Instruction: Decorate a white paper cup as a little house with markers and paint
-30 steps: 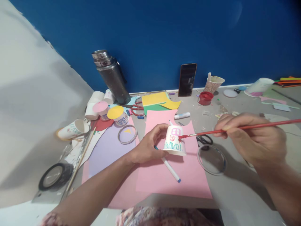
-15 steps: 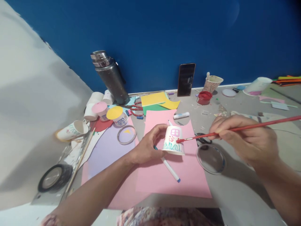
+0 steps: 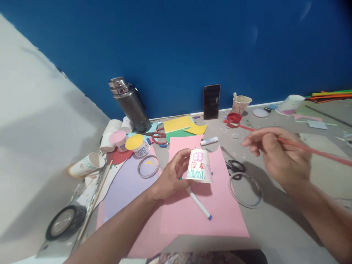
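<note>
My left hand (image 3: 172,175) holds an upturned white paper cup (image 3: 198,165) over the pink paper sheet (image 3: 211,205). The cup bears a pink window, red dabs and green scribbles. My right hand (image 3: 277,154) grips a red-handled paintbrush (image 3: 308,148). The brush's tip reaches into the red paint pot (image 3: 234,118) at the back of the table, well clear of the cup. A white marker with a blue cap (image 3: 198,203) lies on the pink sheet just below the cup.
Black scissors (image 3: 235,167) and a clear tape ring (image 3: 245,185) lie right of the pink sheet. A steel flask (image 3: 130,104), a phone (image 3: 211,96) and a patterned cup (image 3: 241,104) stand along the blue wall. Several paper cups, coloured sheets and a black tape roll (image 3: 63,222) crowd the left.
My right hand has lifted the brush off the cup's side and swung its tip back to the red paint pot. The left hand keeps the cup in place; the view tilted slightly.
</note>
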`<state>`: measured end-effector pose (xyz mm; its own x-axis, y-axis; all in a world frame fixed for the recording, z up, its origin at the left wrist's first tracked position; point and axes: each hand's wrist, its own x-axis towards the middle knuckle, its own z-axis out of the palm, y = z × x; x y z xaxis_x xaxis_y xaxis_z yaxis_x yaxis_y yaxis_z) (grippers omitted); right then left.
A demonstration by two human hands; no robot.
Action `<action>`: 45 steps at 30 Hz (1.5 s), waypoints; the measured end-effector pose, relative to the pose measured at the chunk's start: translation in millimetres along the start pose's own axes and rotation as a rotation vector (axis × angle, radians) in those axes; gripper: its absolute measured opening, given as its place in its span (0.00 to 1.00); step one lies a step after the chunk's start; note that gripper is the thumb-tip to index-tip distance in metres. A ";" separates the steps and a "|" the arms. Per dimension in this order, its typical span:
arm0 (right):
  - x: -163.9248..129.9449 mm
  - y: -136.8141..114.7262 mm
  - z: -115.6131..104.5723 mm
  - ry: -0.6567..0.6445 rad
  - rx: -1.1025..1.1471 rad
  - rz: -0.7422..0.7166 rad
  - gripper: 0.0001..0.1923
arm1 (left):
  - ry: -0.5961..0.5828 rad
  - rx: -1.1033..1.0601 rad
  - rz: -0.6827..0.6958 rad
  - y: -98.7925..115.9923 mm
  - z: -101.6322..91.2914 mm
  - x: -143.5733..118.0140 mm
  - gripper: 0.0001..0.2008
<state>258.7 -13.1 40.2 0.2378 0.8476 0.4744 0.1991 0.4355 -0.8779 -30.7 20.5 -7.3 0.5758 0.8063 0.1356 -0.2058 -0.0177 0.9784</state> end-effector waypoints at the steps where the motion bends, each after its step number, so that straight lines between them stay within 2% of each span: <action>1: -1.2 2.6 0.7 -0.024 -0.076 0.000 0.11 | 0.006 -0.001 0.003 0.3 0.3 0.1 0.40; 4: -6.4 11.8 2.4 -0.199 -0.294 -0.074 0.12 | 0.021 -0.005 -0.005 0.7 2.5 -0.5 0.40; 7: -11.8 20.0 5.6 -0.421 -0.377 -0.192 0.30 | 0.029 -0.003 0.010 -0.2 6.9 -1.7 0.41; 10: -16.5 26.2 11.2 -0.552 -0.382 -0.249 0.49 | 0.006 0.032 0.019 -0.7 11.6 -2.5 0.40; 14: -20.8 33.5 17.4 -0.657 -0.383 -0.272 0.52 | -0.031 0.143 0.052 -0.1 13.3 -3.5 0.39; 18: -21.2 39.1 19.7 -0.678 -0.389 -0.264 0.52 | -0.007 0.357 0.115 1.8 10.8 -5.0 0.38; 23: -19.9 43.3 22.9 -0.696 -0.387 -0.327 0.48 | 0.002 0.620 0.207 9.1 10.5 -7.7 0.39; 26: -21.1 40.5 23.8 -0.663 -0.332 -0.303 0.46 | -0.012 0.592 0.216 14.3 12.3 -10.2 0.42; 29: -23.6 35.2 23.8 -0.637 -0.256 -0.244 0.48 | -0.028 0.421 0.163 16.2 14.3 -11.2 0.48; 35: -27.7 44.8 26.6 -0.607 -0.250 -0.214 0.49 | -0.048 0.209 0.089 9.4 15.6 -7.6 0.41; 41: -28.4 58.1 26.3 -0.618 -0.317 -0.178 0.49 | 0.019 0.296 0.067 8.9 13.6 -6.1 0.40; 45: -25.7 54.3 24.2 -0.615 -0.406 -0.221 0.42 | 0.135 0.567 0.135 16.0 7.5 -5.8 0.40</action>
<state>240.4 -3.8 -21.2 -0.3960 0.8214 0.4104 0.5420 0.5699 -0.6177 -31.4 11.1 8.8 0.4608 0.8423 0.2798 0.2057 -0.4080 0.8895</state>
